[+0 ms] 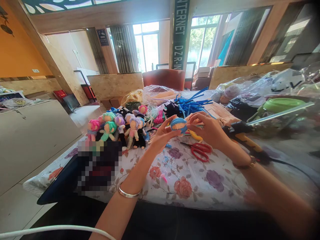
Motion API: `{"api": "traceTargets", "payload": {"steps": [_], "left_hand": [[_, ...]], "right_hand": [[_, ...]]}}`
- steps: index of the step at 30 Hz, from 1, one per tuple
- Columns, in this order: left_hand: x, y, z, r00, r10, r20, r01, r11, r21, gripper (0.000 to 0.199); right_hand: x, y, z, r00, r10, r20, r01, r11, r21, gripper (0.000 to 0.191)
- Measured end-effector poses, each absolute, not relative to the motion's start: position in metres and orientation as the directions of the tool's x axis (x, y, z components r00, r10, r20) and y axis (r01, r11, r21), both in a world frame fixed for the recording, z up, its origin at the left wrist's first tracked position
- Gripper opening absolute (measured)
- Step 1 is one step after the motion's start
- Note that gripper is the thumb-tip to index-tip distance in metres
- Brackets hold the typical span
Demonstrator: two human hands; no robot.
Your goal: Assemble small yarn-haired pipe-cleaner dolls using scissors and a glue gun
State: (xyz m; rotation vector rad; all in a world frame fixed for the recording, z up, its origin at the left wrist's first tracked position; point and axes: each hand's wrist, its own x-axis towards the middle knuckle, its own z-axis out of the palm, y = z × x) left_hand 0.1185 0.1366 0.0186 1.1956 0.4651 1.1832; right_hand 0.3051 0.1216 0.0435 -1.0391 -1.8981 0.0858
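Between the fingers of my left hand is a small round doll head, blue around a cream-coloured middle. My right hand is at the head's right side, its fingers bent and pressed near the blue edge; what they pinch is too small to make out. Red-handled scissors lie on the flowered cloth just below the hands. A yellow piece lies under my right hand. Several small dolls with pink, green and purple hair stand grouped to the left of my left hand.
Blue fuzzy stems are piled behind the hands. A glue gun with a black cord lies right, beside a green container and clear plastic bags. A dark tray sits at the left front edge. Behind is a red chair.
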Motion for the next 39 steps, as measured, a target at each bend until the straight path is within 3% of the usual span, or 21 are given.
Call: {"api": "traceTargets", "payload": {"steps": [6,14,18,24,39], "left_hand": [[0.117,0.14,0.015,0.414,0.862,0.292,-0.46,-0.078,0.884,0.062],[0.119,0.14,0.017,0.433,0.871,0.233,-0.427,-0.029,0.904,0.048],[0.119,0.138,0.019,0.445,0.866,0.23,-0.43,-0.019,0.903,0.044],[0.118,0.14,0.016,0.472,0.848,0.243,-0.412,-0.032,0.911,0.037],[0.116,0.142,0.013,0.424,0.87,0.25,-0.488,-0.013,0.873,0.029]], "right_hand": [[0.308,0.119,0.048,-0.146,0.713,0.686,0.686,0.572,-0.449,0.02],[0.31,0.118,0.049,-0.131,0.805,0.579,0.598,0.53,-0.601,0.03],[0.309,0.116,0.051,-0.177,0.849,0.498,0.491,0.515,-0.703,0.034],[0.309,0.114,0.051,-0.27,0.916,0.296,0.298,0.372,-0.879,0.044],[0.296,0.105,0.052,-0.178,0.897,0.404,0.176,0.433,-0.884,0.054]]}}
